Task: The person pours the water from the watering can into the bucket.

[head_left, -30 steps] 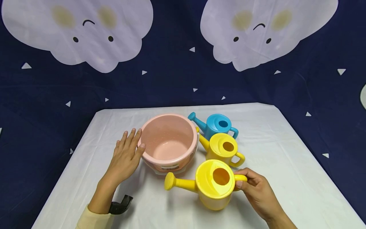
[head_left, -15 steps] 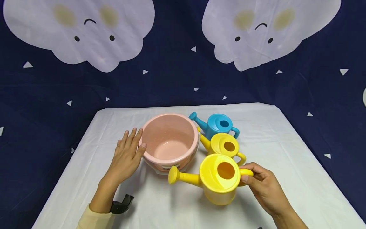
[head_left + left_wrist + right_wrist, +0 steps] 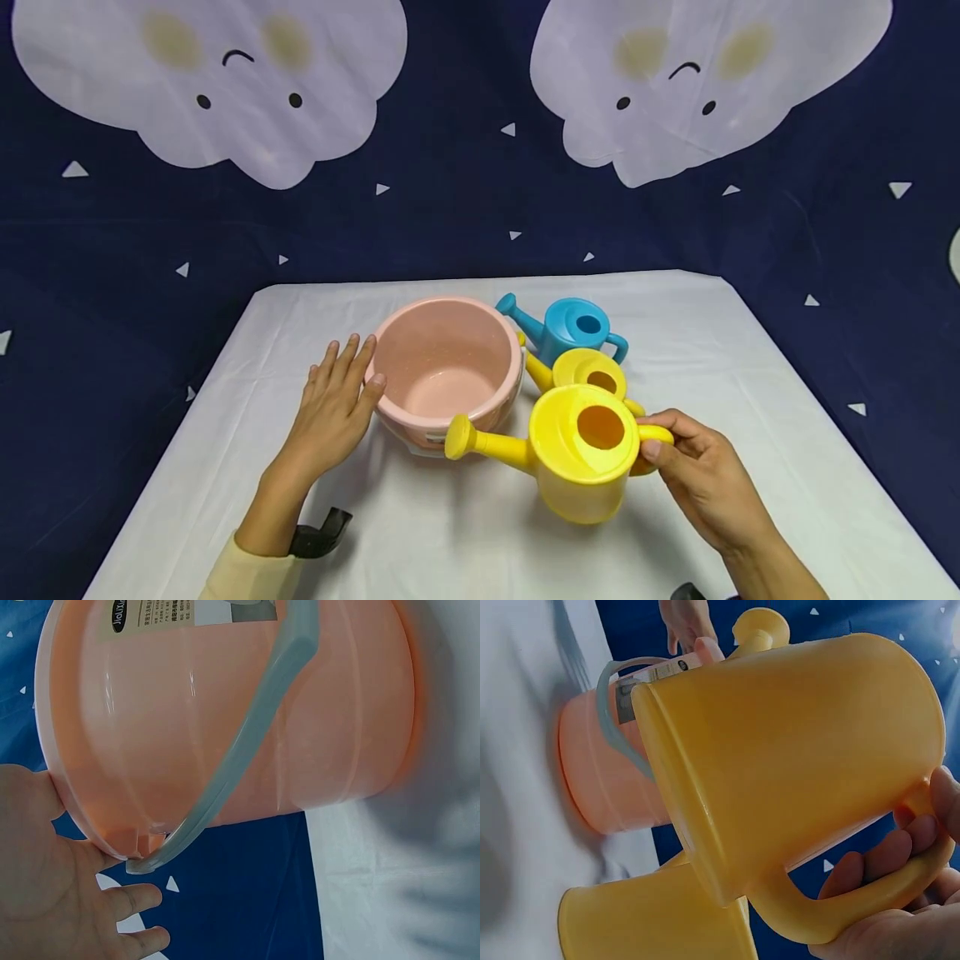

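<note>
My right hand (image 3: 708, 475) grips the handle of a yellow watering can (image 3: 585, 454), which hangs above the table with its spout pointing left toward a pink bucket (image 3: 446, 358). In the right wrist view, the fingers curl through the handle of this watering can (image 3: 802, 757). My left hand (image 3: 330, 417) lies with straight fingers against the bucket's left rim. Its thumb and fingertips touch that rim in the left wrist view, near the end of the bucket's grey handle (image 3: 232, 761). Behind the held can, a second yellow watering can (image 3: 581, 367) is partly hidden.
A blue watering can (image 3: 573, 329) stands at the back, right of the bucket. White cloth covers the table (image 3: 750, 400), and a dark blue curtain (image 3: 450, 233) with cloud prints hangs behind it. A black strap (image 3: 321, 535) sits on the left wrist.
My right hand has raised the yellow watering can and carried it slightly right and away from me, so it now covers more of the second yellow can. The left hand stays at the rim.
</note>
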`<state>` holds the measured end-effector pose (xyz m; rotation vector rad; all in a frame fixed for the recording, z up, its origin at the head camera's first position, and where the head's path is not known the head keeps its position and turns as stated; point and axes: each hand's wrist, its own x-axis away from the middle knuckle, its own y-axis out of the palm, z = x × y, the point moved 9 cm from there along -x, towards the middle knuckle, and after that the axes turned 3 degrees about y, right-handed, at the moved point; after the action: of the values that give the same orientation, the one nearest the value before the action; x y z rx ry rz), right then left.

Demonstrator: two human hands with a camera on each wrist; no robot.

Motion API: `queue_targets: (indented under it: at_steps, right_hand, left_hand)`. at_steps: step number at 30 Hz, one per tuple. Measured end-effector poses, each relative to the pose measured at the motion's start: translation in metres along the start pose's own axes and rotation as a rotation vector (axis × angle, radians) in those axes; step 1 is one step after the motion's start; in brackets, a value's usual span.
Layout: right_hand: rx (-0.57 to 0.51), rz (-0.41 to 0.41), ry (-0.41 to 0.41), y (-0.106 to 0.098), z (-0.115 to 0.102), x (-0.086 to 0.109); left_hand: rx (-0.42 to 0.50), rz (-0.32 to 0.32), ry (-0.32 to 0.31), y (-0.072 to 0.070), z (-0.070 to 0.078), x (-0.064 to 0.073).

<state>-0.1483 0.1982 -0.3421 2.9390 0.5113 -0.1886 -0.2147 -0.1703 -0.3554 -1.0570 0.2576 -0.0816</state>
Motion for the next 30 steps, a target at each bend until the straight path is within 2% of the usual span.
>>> queue_targets:
  at_steps: [9, 14, 20, 27, 30]
  right_hand:
    - [0.021, 0.024, 0.012, 0.000, -0.010, -0.008]
    - [0.025, 0.021, -0.017, 0.001, -0.019, -0.012]
    - [0.011, 0.014, -0.066, 0.000, -0.030, -0.017]
    - [-0.113, -0.058, -0.216, -0.002, -0.049, -0.023]
    - [-0.135, -0.068, -0.244, -0.003, -0.057, -0.028]
  left_hand:
    - [0.011, -0.005, 0.001, 0.001, 0.000, -0.001]
    - [0.003, -0.002, 0.004, 0.001, -0.001, -0.001]
    - [0.001, -0.003, 0.006, 0.001, -0.001, -0.001]
    - [0.004, -0.003, 0.006, 0.001, 0.000, 0.000]
    - [0.005, -0.005, 0.004, 0.001, 0.000, 0.000]
